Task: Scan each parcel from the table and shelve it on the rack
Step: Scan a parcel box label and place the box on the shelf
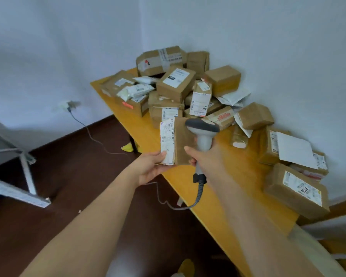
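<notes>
There are two hands: the left hand (150, 168) and the right hand (205, 156). There is one scanner (203, 134) with one cable (168, 202). One parcel (177, 141) is held up. On the one tabletop (224, 188) lies a pile of parcels (188, 90); I count roughly twenty, mostly brown boxes, with about four white bags (135, 90), but some are hidden. There is one wall socket (67, 104) and one white rack (14, 176).

Wall socket (65, 105) with plugged cable (88, 132), dark floor (72, 196)
</notes>
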Demonstrator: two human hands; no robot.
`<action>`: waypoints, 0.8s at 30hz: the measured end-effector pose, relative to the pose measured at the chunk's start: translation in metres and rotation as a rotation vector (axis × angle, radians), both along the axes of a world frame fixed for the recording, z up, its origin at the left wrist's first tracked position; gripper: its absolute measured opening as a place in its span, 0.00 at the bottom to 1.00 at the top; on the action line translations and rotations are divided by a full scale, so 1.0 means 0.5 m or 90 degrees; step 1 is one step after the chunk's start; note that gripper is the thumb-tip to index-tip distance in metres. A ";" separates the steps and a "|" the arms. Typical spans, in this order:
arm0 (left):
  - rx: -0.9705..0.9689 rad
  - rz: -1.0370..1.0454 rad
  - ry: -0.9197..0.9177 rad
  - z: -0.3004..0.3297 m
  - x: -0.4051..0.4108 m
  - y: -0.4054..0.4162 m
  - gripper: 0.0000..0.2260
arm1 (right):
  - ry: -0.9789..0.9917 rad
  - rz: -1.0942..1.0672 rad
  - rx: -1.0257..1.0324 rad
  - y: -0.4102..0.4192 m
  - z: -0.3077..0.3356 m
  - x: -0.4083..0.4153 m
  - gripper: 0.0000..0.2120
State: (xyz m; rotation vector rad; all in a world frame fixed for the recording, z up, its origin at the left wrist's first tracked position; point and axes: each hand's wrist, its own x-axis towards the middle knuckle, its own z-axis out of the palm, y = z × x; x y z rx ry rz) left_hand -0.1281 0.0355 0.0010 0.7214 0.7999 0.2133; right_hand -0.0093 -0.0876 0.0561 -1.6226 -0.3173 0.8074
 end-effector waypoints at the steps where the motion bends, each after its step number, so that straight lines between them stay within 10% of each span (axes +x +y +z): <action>1: -0.003 0.017 -0.021 0.022 -0.048 0.017 0.13 | -0.024 0.014 0.015 0.027 0.013 -0.043 0.26; 16: 0.134 0.352 -0.043 0.210 -1.102 0.206 0.27 | 0.035 0.433 0.167 0.390 0.144 -0.983 0.21; 24: 0.127 0.556 0.059 0.214 -1.402 0.277 0.24 | -0.005 0.557 0.123 0.556 0.145 -1.292 0.12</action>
